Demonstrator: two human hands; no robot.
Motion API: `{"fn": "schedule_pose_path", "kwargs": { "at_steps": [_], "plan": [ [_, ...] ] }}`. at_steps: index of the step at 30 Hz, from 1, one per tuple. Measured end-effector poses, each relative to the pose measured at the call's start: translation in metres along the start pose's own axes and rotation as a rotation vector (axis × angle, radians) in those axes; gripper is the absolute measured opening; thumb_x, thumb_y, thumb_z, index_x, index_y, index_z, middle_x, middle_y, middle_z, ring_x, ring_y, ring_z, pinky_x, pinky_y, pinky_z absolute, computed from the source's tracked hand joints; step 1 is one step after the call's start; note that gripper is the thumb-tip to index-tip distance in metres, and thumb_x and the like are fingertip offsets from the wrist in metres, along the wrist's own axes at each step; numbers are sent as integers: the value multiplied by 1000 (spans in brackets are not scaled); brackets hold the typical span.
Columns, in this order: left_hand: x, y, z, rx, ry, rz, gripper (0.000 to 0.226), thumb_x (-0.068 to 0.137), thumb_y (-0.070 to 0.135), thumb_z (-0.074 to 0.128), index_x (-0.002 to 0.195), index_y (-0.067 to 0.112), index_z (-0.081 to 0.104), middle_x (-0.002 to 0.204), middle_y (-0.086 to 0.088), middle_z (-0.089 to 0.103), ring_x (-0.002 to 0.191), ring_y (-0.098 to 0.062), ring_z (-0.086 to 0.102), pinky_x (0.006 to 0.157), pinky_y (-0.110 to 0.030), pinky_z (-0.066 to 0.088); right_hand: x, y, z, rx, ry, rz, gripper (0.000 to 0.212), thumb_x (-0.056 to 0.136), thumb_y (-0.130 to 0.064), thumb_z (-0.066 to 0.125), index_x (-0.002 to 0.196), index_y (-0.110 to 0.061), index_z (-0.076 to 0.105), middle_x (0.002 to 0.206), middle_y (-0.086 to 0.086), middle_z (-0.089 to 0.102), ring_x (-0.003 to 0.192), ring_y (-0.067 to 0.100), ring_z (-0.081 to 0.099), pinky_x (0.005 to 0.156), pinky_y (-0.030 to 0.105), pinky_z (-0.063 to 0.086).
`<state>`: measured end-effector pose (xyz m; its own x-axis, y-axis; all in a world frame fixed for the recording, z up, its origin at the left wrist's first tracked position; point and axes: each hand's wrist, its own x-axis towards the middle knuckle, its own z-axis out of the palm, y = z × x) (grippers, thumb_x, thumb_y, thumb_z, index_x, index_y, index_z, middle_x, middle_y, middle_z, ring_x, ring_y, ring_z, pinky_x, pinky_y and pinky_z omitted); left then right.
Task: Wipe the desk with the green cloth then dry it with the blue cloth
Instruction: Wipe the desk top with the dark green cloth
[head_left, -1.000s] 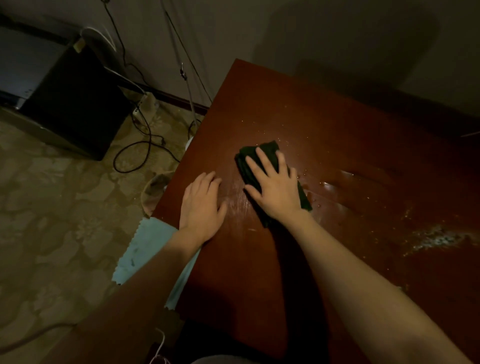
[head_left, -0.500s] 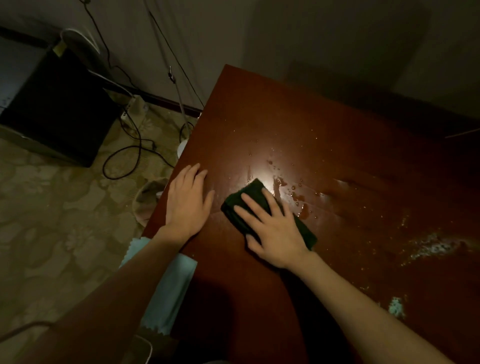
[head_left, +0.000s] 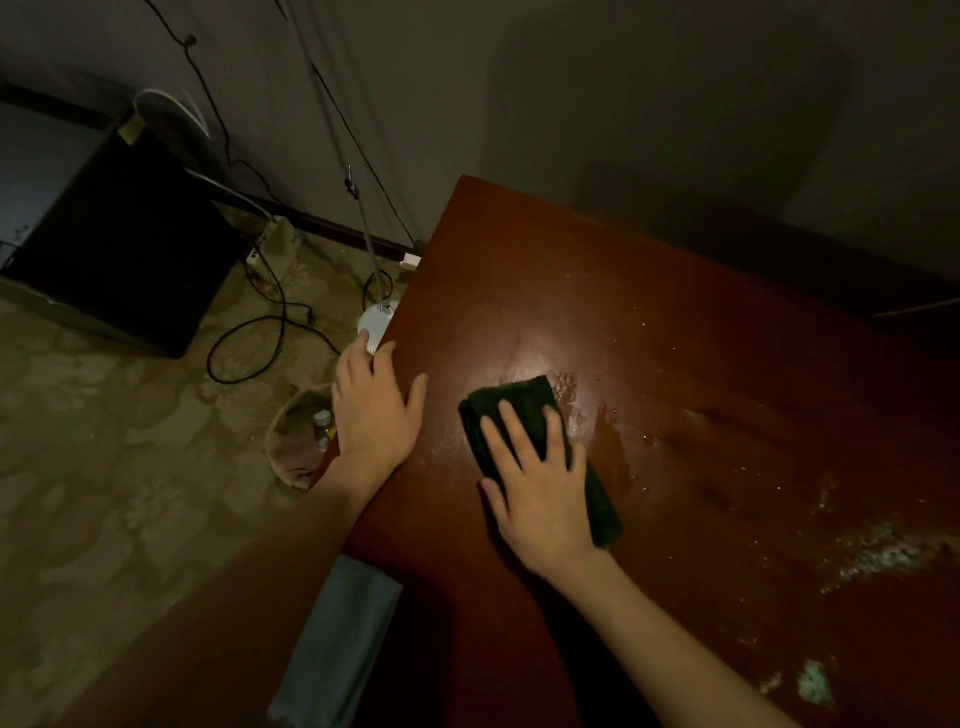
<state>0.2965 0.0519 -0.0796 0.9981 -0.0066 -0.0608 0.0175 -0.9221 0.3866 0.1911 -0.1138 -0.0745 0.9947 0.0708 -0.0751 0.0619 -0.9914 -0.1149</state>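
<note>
The dark red wooden desk (head_left: 597, 291) fills the right of the head view. A folded dark green cloth (head_left: 519, 402) lies on its left part, and my right hand (head_left: 537, 478) presses flat on it with fingers spread. My left hand (head_left: 376, 410) rests flat and empty on the desk's left edge, fingers apart. Wet streaks and drops (head_left: 608, 415) shine just right of the green cloth. The light blue cloth (head_left: 337, 639) hangs over the near left edge, partly under my left forearm.
More wet patches (head_left: 883, 551) glisten at the desk's right. On the patterned floor to the left stand a black box (head_left: 119, 254), loose cables (head_left: 260, 322), a white round object (head_left: 376, 319) and a small bin with a bottle (head_left: 304, 436). A wall runs behind the desk.
My right hand slid the green cloth toward me and then a little away again, leaving a wet streak beside it. My left hand shifted to the desk's left edge.
</note>
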Motion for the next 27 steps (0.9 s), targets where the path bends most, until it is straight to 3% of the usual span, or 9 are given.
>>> {"fn": "schedule_pose_path", "kwargs": {
  "at_steps": [3, 7, 13, 19, 22, 27],
  "plan": [
    [18, 7, 3, -36, -55, -34, 56, 93, 40, 46, 139, 9, 34, 149, -15, 24, 135, -30, 24, 104, -42, 30, 9, 4, -1, -9, -40, -24, 59, 90, -47, 37, 144, -27, 30, 150, 2, 33, 136, 37, 22, 97, 56, 35],
    [31, 12, 10, -58, -45, -16, 55, 94, 40, 45, 138, 9, 35, 143, -13, 36, 130, -28, 35, 101, -41, 34, 69, 20, -7, -22, -78, -75, 58, 92, -47, 36, 146, -31, 25, 153, 0, 26, 139, 36, 17, 102, 57, 29],
    [29, 12, 17, -133, 9, -29, 48, 97, 30, 39, 139, 6, 35, 142, -13, 41, 127, -28, 41, 102, -43, 37, 173, 38, -26, -33, -83, 72, 58, 97, -44, 32, 149, -31, 11, 158, -2, 7, 140, 37, 4, 103, 57, 22],
    [28, 12, 14, -272, 34, -100, 46, 96, 18, 37, 141, 7, 31, 134, -15, 49, 122, -29, 47, 98, -43, 39, 110, 15, -19, 29, 31, -77, 62, 84, -34, 56, 142, -25, 36, 148, 3, 36, 133, 42, 27, 93, 58, 37],
    [29, 12, 13, -318, 52, -167, 44, 97, 15, 37, 140, 7, 33, 129, -19, 53, 116, -35, 50, 93, -44, 39, 76, -4, -12, -10, -13, -205, 63, 84, -39, 51, 143, -27, 33, 149, 1, 34, 132, 40, 27, 91, 57, 38],
    [31, 11, 14, -349, 66, -156, 40, 95, 10, 38, 134, 2, 40, 122, -23, 55, 110, -39, 53, 90, -44, 41, 131, 0, -14, -23, -58, -285, 59, 85, -44, 38, 142, -33, 33, 151, -2, 31, 137, 38, 21, 97, 61, 31]
  ]
}}
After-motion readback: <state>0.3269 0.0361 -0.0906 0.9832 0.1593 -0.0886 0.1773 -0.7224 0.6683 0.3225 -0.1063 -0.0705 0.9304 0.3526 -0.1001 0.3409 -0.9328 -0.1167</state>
